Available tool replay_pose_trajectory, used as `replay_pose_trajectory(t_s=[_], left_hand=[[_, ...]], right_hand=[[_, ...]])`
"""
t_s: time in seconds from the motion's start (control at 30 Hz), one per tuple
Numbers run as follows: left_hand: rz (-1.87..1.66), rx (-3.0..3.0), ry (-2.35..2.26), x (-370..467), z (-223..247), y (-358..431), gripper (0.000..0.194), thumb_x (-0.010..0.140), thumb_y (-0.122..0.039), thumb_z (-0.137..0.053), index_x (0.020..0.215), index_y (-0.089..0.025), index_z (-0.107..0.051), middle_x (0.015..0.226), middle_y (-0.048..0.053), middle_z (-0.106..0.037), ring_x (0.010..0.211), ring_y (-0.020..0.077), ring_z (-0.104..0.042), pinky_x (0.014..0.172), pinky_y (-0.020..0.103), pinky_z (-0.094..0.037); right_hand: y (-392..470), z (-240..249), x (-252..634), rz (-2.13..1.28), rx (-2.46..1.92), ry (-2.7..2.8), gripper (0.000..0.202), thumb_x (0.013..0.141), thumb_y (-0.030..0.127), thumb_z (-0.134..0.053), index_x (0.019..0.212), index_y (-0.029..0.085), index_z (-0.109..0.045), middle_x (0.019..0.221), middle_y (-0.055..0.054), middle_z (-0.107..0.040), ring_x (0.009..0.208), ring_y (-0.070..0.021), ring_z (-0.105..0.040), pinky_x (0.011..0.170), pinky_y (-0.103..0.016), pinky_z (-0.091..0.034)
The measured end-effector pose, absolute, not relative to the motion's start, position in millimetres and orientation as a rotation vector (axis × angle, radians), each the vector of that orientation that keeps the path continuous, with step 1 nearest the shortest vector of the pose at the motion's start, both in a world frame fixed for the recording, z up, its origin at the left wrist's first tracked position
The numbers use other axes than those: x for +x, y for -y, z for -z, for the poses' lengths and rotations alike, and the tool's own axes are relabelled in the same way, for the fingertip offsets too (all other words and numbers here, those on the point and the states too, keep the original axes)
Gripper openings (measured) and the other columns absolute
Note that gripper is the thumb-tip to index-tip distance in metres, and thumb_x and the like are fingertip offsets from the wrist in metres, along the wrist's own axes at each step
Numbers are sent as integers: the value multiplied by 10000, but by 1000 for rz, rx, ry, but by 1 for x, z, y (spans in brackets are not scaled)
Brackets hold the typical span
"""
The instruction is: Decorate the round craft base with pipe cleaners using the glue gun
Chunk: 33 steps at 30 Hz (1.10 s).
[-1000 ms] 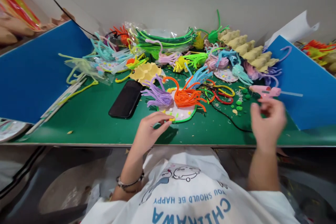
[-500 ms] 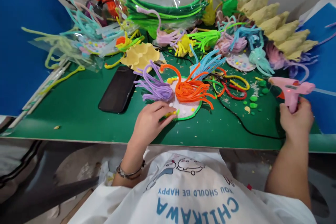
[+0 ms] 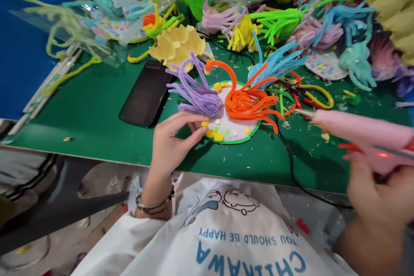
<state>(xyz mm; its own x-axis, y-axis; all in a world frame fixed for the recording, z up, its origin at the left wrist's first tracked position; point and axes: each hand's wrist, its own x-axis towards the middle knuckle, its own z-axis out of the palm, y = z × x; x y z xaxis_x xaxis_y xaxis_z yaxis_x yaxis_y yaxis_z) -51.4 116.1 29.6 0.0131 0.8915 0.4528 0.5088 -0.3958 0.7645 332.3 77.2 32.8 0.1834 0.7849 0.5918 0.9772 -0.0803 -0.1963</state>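
My left hand [image 3: 173,138] is at the left rim of a round white base [image 3: 237,131] edged in green. Thumb and index finger pinch around a small yellow pom-pom [image 3: 204,124] there. More yellow pom-poms [image 3: 216,135] and green bits lie along the base's near side. On the base stand a purple pipe-cleaner bird [image 3: 203,101] and an orange pipe-cleaner swan [image 3: 246,105] with a curved neck. My right hand [image 3: 378,189], blurred, is wrapped around a pink hot glue gun [image 3: 362,127]. Its nozzle points left, just right of the orange swan's tail.
Left of the base lies a black phone [image 3: 144,95]. Scissors [image 3: 312,92] and a blue pipe-cleaner bird [image 3: 274,69] sit behind it. A black cord [image 3: 293,168] crosses the table's front edge. Pipe-cleaner pieces and a yellow egg-carton-like sheet [image 3: 177,47] crowd the back.
The glue gun in my right hand has come left toward the base and turned its nozzle that way. My left hand has drawn slightly back, uncovering yellow pom-poms. The camera view has shifted closer.
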Motion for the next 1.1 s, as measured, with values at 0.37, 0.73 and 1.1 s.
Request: replay_pose_trajectory(t_s=[0.37,0.73,1.1], left_hand=[[-1163,2073,-1597,-51,-33,-107,113,921,-197,-663,962,-191,-768,728,-17,-696,637,95,-604,620,194,-482],[-1141,2168,-1487,-51,-27,-103,130,946,-279,-662,996,-219,-766,940,23,-725,811,131,-679,729,245,-521],[-1120,2185,-1534,-53,-26,-96,127,942,-267,-666,1003,-218,-766,937,22,-727,825,140,-677,729,255,-508]], right_hand=[[-85,-30,247,368,-1611,2078,419,814,585,-681,662,201,-611,450,27,-460,404,-134,-438,451,-265,-328],[-97,-25,232,267,-1503,2127,240,783,360,-637,634,216,-517,481,22,-504,413,-127,-468,446,-254,-314],[-102,-24,229,215,-1563,2173,198,773,396,-602,706,212,-579,521,2,-533,448,-148,-489,462,-267,-315]])
